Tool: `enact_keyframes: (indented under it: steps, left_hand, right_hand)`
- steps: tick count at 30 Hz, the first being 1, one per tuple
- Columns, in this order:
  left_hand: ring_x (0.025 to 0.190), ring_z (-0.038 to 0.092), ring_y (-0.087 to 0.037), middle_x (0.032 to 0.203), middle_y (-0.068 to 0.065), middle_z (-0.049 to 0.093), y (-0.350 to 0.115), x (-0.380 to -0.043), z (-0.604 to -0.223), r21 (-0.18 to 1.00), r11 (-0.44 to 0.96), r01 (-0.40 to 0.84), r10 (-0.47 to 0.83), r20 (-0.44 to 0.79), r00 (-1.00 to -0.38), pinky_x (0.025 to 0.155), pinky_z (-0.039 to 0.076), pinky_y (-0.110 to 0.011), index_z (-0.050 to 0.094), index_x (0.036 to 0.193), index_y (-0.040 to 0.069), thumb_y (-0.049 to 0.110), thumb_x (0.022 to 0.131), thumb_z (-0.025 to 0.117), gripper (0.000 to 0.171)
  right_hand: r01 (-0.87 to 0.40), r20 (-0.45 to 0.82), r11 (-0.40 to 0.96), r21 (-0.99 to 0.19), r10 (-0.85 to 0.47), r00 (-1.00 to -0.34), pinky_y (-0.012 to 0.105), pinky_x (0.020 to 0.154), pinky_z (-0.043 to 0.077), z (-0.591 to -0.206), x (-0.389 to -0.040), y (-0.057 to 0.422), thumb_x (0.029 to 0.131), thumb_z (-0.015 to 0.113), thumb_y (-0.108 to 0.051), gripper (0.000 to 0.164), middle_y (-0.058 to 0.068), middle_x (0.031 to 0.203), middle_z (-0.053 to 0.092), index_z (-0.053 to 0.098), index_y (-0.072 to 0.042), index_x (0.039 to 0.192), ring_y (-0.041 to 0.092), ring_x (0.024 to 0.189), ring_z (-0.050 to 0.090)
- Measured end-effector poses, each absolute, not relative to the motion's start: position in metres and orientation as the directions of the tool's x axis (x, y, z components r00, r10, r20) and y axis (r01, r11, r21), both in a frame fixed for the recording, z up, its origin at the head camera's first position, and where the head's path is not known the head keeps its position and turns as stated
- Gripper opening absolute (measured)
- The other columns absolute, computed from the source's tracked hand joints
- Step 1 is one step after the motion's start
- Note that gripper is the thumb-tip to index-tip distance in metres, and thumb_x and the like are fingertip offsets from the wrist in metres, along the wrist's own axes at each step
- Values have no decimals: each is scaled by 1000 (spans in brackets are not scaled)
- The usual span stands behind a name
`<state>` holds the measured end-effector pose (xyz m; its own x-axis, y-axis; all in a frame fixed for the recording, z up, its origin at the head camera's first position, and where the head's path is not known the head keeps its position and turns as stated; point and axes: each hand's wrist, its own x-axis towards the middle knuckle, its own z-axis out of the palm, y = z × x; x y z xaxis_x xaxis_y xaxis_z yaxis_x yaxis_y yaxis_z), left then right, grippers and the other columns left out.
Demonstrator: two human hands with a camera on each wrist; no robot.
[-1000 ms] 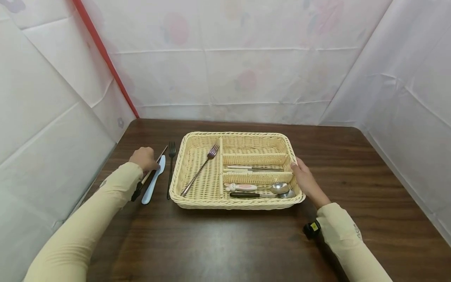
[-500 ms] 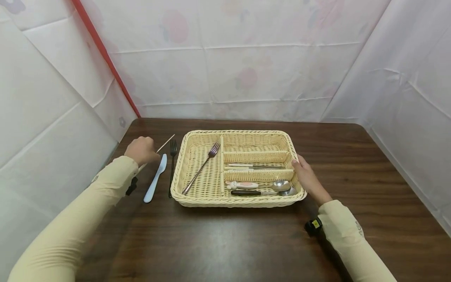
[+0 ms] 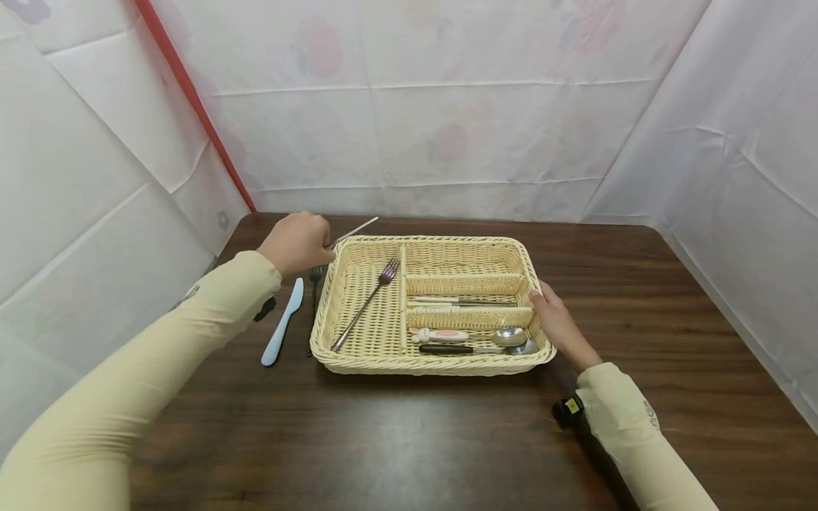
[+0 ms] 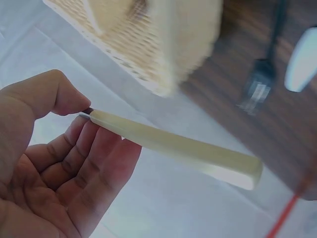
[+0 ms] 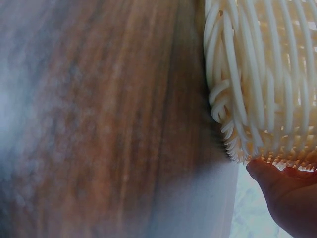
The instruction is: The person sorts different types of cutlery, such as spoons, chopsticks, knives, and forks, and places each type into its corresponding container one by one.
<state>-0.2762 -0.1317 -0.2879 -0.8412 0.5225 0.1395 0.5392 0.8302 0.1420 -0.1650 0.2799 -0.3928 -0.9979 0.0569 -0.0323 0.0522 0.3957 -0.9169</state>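
Note:
My left hand (image 3: 297, 243) is over the back left corner of the wicker basket (image 3: 434, 367). Between thumb and fingertips it pinches a pair of chopsticks (image 4: 188, 148), whose cream handles show in the left wrist view. Thin ends of the sticks poke out to the upper right in the head view. With my right hand (image 3: 558, 323) I grip the basket's right rim, thumb over the edge. A purplish fork (image 3: 364, 312) lies slanted in the large left compartment. Other chopsticks (image 3: 463, 302) rest in the middle right compartment, and two spoons (image 3: 509, 336) in the front right one.
Left of the basket, a pale blue knife (image 3: 283, 323) and a black fork (image 3: 314, 298) lie on the dark wooden table (image 3: 409, 440). White patterned sheets (image 3: 441, 106) hang behind and at both sides. A red strip (image 3: 192, 99) runs down the left corner.
My left hand has lifted the chopsticks off the table beside the knife and carried them right and away from me, to the basket's corner. My right hand stays on the rim.

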Motion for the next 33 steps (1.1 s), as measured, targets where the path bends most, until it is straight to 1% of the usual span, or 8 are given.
enact_keyframes:
  steps: [3, 6, 14, 18, 23, 25, 30, 33]
  left_hand:
    - [49, 13, -10, 51, 6, 16, -113, -273, -282, 122, 787, 605, 587, 153, -795, 47, 16, -26, 27, 52, 16, -2, 72, 57, 40]
    - [50, 12, -10, 52, 6, 15, -95, -268, -279, 113, 743, 659, 643, 152, -751, 47, 16, -26, 24, 54, 17, -6, 69, 53, 40]
    - [52, 11, -11, 55, 5, 13, -49, -261, -278, 111, 648, 753, 741, 139, -657, 51, 16, -28, 23, 57, 18, -6, 72, 52, 41]
    - [50, 11, -10, 53, 6, 14, -26, -260, -281, 104, 608, 787, 777, 125, -617, 50, 16, -27, 23, 56, 18, -7, 70, 50, 40]
    - [52, 12, -10, 56, 5, 14, 5, -259, -291, 103, 574, 812, 810, 70, -582, 49, 17, -26, 23, 57, 17, -5, 70, 55, 41]
    - [52, 12, -10, 56, 5, 14, 16, -259, -296, 108, 556, 824, 825, 41, -563, 50, 17, -25, 23, 58, 17, -5, 71, 56, 41]
    - [53, 10, -10, 59, 4, 11, 39, -259, -309, 158, 527, 835, 848, -40, -528, 52, 16, -26, 21, 59, 17, -6, 72, 55, 44]
    - [54, 9, -11, 60, 3, 10, 49, -260, -316, 196, 504, 841, 863, -89, -497, 55, 16, -26, 19, 61, 17, -8, 74, 54, 45]
  right_hand:
    - [51, -32, 386, -921, 56, -998, 50, 109, 22, -394, -165, 280, 105, 27, -21, 52, 31, 147, 26, 15, 4, 149, 39, 133, 27]
    - [59, -41, 373, -926, 56, -998, 50, 109, 22, -394, -166, 279, 105, 27, -21, 52, 31, 147, 25, 14, 3, 149, 39, 133, 28]
    - [63, -42, 401, -914, 60, -997, 50, 110, 20, -394, -165, 281, 105, 26, -22, 53, 29, 149, 23, 13, 2, 150, 38, 136, 24]
    - [61, -44, 396, -916, 52, -998, 51, 109, 21, -393, -165, 282, 105, 26, -23, 53, 29, 150, 21, 11, 2, 150, 38, 136, 23]
    - [63, -46, 363, -930, 57, -997, 50, 109, 21, -394, -164, 282, 105, 25, -20, 52, 29, 149, 22, 11, 2, 150, 39, 135, 24]
    - [61, -43, 347, -936, 61, -997, 50, 109, 23, -395, -163, 281, 105, 26, -19, 51, 31, 148, 24, 12, 3, 149, 40, 134, 27]
    - [64, -44, 338, -939, 65, -997, 51, 105, 29, -396, -164, 279, 105, 26, -20, 51, 32, 145, 28, 14, 2, 149, 41, 129, 33]
    - [68, -50, 340, -938, 61, -997, 51, 104, 30, -397, -163, 278, 105, 26, -21, 51, 31, 145, 28, 13, 1, 150, 41, 129, 34]
